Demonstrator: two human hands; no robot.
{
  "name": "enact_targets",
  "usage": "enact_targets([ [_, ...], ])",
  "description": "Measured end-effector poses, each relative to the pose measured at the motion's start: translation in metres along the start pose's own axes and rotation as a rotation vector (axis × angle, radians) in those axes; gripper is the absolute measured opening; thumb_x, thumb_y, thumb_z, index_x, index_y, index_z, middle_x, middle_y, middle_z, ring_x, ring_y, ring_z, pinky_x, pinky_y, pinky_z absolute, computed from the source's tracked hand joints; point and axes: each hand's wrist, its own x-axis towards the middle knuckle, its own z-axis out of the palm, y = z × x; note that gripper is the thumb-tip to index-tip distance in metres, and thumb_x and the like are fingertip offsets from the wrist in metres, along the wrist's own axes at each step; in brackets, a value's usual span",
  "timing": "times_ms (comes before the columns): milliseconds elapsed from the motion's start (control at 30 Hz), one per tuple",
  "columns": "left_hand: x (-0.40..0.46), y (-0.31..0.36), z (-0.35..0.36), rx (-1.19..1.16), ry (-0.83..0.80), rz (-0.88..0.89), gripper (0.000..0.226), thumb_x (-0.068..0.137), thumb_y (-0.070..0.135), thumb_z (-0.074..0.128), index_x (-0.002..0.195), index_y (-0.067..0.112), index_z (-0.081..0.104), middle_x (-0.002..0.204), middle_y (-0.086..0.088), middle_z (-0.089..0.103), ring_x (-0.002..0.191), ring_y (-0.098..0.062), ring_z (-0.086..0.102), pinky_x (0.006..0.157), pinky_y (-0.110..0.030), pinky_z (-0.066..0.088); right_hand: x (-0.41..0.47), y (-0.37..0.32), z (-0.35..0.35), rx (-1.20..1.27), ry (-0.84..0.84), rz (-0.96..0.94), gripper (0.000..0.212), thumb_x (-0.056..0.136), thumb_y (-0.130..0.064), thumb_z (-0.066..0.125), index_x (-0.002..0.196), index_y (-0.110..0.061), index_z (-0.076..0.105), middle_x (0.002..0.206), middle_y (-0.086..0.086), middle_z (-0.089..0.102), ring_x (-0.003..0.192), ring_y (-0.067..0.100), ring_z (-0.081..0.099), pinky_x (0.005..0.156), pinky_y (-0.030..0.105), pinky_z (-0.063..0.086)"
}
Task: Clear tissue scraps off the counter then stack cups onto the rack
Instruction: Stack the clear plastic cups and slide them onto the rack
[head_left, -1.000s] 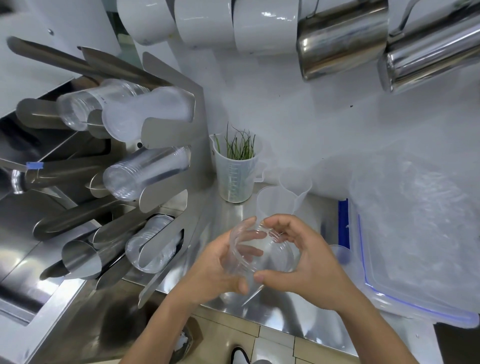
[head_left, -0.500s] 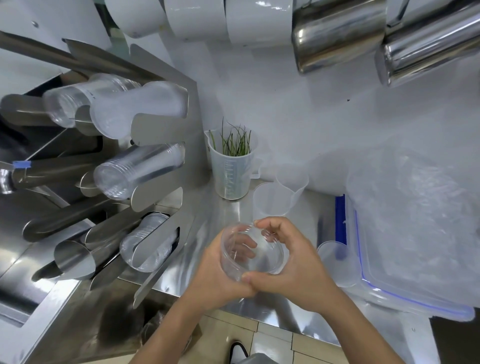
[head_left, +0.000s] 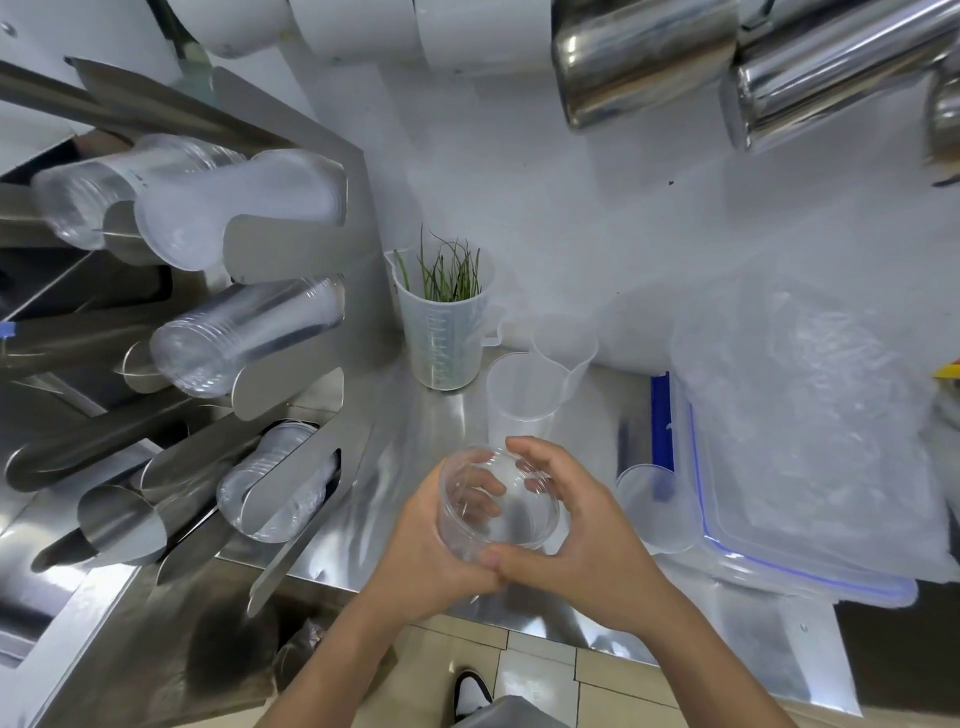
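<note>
Since a second ago the clear plastic cup (head_left: 496, 501) has dropped a little lower and closer to the front edge of the steel counter (head_left: 457, 410), mouth tipped up, with both hands wrapped tighter around it. The left hand (head_left: 431, 545) cups its wall and base, the right hand (head_left: 576, 535) curls over the rim, thumbs touching. It looks very light, thin, slick and easily crushed, so a gentle hold near the stiffer rim seems best before sliding it into the rack (head_left: 291, 260) at the counter's left.

Left hand (head_left: 415, 545) and right hand (head_left: 582, 540) clasp a clear cup (head_left: 493, 506) above the steel counter (head_left: 415, 415).
</note>
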Motion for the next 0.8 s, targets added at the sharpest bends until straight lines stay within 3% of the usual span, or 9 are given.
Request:
enact_targets([
  [133,-0.002,0.002,0.001,0.011,-0.004,-0.008,0.087,0.048,0.002,0.079,0.131,0.017,0.056,0.108,-0.016,0.066,0.096,-0.039,0.064,0.084,-0.048,0.057,-0.003,0.004,0.001,0.007,0.012,0.003,0.086,0.060,-0.045,0.088,0.134,-0.043,0.045,0.133,-0.021,0.056,0.124,0.001,0.053,0.101,0.024,0.047],
  [267,-0.003,0.004,-0.001,0.048,-0.014,-0.005,0.087,0.050,-0.008,0.079,0.130,0.015,0.056,0.109,-0.014,0.067,0.099,-0.035,0.065,0.086,-0.051,0.058,-0.005,0.003,0.001,0.037,0.012,0.007,0.085,0.060,-0.041,0.089,0.133,-0.045,0.045,0.131,-0.026,0.056,0.122,-0.002,0.054,0.097,0.019,0.047],
  [467,-0.007,0.023,-0.015,0.028,0.037,-0.016,0.088,0.051,-0.007,0.083,0.131,0.015,0.055,0.111,-0.014,0.067,0.102,-0.033,0.066,0.090,-0.048,0.058,0.002,-0.015,0.008,0.059,0.005,-0.036,0.085,0.058,-0.046,0.088,0.132,-0.047,0.045,0.132,-0.023,0.056,0.122,0.007,0.056,0.101,0.031,0.050],
  [567,-0.015,0.036,-0.027,0.019,0.051,-0.012,0.087,0.052,-0.008,0.081,0.132,0.014,0.054,0.112,-0.016,0.066,0.103,-0.036,0.065,0.090,-0.054,0.056,0.005,-0.030,0.013,0.083,-0.002,-0.080,0.082,0.057,-0.040,0.089,0.127,-0.050,0.048,0.128,-0.028,0.058,0.118,0.003,0.058,0.097,0.020,0.048],
  [667,-0.028,0.051,-0.046,0.001,0.099,0.006,0.084,0.048,0.007,0.075,0.130,0.015,0.056,0.109,-0.014,0.067,0.101,-0.035,0.064,0.090,-0.048,0.055,0.011,-0.052,0.026,0.116,-0.028,-0.130,0.084,0.053,-0.039,0.090,0.127,-0.046,0.050,0.127,-0.025,0.059,0.117,0.006,0.058,0.094,0.018,0.048],
  [800,-0.045,0.068,-0.077,-0.010,0.134,0.043,0.081,0.046,0.008,0.075,0.125,0.019,0.059,0.107,-0.008,0.068,0.097,-0.026,0.068,0.088,-0.035,0.056,0.021,-0.077,0.054,0.161,-0.033,-0.212,0.092,0.050,-0.038,0.092,0.132,-0.038,0.050,0.128,-0.018,0.062,0.119,0.008,0.060,0.095,0.017,0.048],
])
